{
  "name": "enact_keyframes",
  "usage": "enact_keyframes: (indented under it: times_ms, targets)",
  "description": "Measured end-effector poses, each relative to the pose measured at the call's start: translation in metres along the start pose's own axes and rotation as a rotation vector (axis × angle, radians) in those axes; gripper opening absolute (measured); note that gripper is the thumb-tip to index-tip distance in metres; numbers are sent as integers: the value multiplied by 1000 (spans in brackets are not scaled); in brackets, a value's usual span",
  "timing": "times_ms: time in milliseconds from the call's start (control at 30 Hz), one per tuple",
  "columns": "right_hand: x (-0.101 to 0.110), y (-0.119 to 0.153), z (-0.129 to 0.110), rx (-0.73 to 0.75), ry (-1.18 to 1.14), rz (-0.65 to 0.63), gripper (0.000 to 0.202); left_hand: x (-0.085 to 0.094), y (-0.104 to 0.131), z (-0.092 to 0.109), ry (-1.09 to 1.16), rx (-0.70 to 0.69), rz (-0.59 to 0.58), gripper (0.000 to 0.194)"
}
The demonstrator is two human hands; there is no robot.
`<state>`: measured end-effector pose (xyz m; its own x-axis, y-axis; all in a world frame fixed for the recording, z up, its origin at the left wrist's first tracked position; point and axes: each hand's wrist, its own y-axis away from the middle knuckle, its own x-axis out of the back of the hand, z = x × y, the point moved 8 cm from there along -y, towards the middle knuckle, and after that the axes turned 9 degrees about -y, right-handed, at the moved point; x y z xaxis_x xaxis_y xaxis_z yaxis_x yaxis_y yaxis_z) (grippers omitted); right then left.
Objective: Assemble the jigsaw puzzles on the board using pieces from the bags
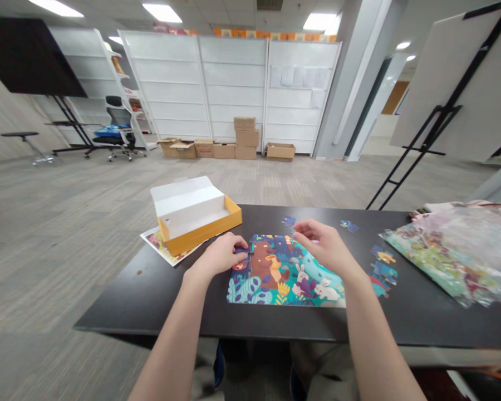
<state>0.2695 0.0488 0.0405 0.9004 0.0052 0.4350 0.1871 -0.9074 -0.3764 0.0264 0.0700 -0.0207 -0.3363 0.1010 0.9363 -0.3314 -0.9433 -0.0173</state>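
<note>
Head view: left hand (222,255), fingers parted, touches puzzle (271,273) near worktop's (275,327) front edge; right hand (324,245), fingers curled, grip unclear. Best press seams flat, never sideways.

Bright ceiling lights (162,12); soft picture, edges stretched by the lens.
</note>
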Motion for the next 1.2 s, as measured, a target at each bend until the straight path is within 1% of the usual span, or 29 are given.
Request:
enact_keyframes:
  times_ms: [233, 300, 433, 533, 700, 933, 1200]
  targets:
    - [2, 3, 3, -6, 37, -25, 18, 0, 1, 0, 56, -6, -71, 32]
    - [4, 3, 6, -12, 47, -20, 19, 3, 1, -1, 47, -5, -61, 34]
    - [4, 4, 9, -12, 58, -22, 18, 10, 2, -6, -27, 24, -4, 35]
    - [3, 4, 9, -10, 70, -34, 16, 9, 3, -10, -42, 28, -18, 33]
    - [1, 3, 6, -3, 82, -49, 13, 8, 2, -12, 43, 22, -9, 27]
    - [0, 4, 8, -13, 71, -70, 15, 2, 1, -19, 252, 24, -15, 18]
    - [5, 8, 3, -16, 72, -71, 15, 0, -2, -21, 263, 22, -4, 19]
